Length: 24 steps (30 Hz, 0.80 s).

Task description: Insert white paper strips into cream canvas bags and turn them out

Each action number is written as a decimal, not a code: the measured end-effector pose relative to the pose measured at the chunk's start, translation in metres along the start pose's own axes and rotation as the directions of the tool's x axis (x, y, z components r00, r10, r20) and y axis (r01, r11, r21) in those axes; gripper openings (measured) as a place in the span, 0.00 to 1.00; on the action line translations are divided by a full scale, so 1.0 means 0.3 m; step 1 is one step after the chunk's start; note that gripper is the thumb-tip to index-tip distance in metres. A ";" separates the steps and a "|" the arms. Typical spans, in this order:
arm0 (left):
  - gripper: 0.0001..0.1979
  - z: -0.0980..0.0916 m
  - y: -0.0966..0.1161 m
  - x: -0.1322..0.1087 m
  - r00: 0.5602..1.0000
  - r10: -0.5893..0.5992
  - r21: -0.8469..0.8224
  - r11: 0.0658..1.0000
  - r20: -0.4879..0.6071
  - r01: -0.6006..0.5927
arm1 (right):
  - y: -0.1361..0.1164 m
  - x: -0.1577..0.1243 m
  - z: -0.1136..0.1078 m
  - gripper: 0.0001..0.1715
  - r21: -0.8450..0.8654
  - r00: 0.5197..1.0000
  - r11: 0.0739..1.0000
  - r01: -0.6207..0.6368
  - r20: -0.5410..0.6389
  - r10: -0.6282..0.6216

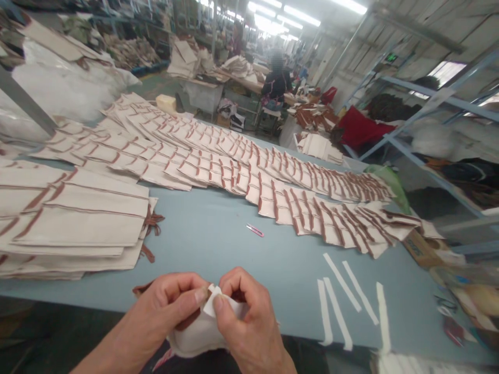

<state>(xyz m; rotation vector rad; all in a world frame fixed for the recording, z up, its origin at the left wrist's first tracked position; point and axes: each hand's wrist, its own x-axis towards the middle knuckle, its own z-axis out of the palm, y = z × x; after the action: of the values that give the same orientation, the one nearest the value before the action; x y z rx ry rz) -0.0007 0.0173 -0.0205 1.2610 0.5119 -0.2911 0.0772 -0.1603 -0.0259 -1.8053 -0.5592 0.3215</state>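
Note:
At the near edge of the table, my left hand (171,304) pinches a cream fabric piece (198,335) with brown trim between thumb and fingers. My right hand (247,311) grips the same piece close beside it, its thumb pressing on a folded white corner. The two sets of fingertips almost meet at that corner. Part of the fabric is hidden behind both hands. Beyond them on the blue-grey table (202,234) lies a pair of small pink-handled thread snips (255,230). Several white strips (343,288) lie to the right of my right hand.
Overlapping rows of cream fabric pieces with brown trim (241,171) run across the table's far side. A thick stack of such pieces (78,213) sits at left. A cardboard box (421,249) stands at right, near metal shelving (432,104). Someone sits farther back (276,83).

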 end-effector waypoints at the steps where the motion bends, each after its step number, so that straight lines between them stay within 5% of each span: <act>1: 0.33 0.001 0.000 0.000 1.000 0.009 0.000 1.000 -0.016 -0.009 | 0.003 0.001 0.005 0.06 -0.010 1.000 1.000 0.018 -0.015 -0.018; 11: 0.38 -0.014 -0.012 0.006 0.997 0.071 0.030 0.997 0.008 -0.071 | 0.017 0.028 0.018 0.07 -0.139 0.977 0.971 0.195 -0.059 -0.205; 17: 0.27 0.019 0.003 -0.017 1.000 -0.011 -0.143 0.990 -0.014 0.009 | 0.037 0.033 0.013 0.07 -0.076 0.985 0.983 0.164 -0.030 -0.167; 24: 0.21 0.041 0.012 -0.007 0.998 0.033 -0.095 0.995 -0.059 -0.039 | 0.064 0.045 -0.012 0.06 0.006 0.995 0.997 0.075 0.068 -0.076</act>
<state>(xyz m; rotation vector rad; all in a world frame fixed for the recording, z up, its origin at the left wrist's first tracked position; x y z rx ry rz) 0.0018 0.0064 -0.0136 1.1864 0.5453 -0.1985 0.0945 -0.1603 -0.0422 -1.7699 -0.6724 0.3331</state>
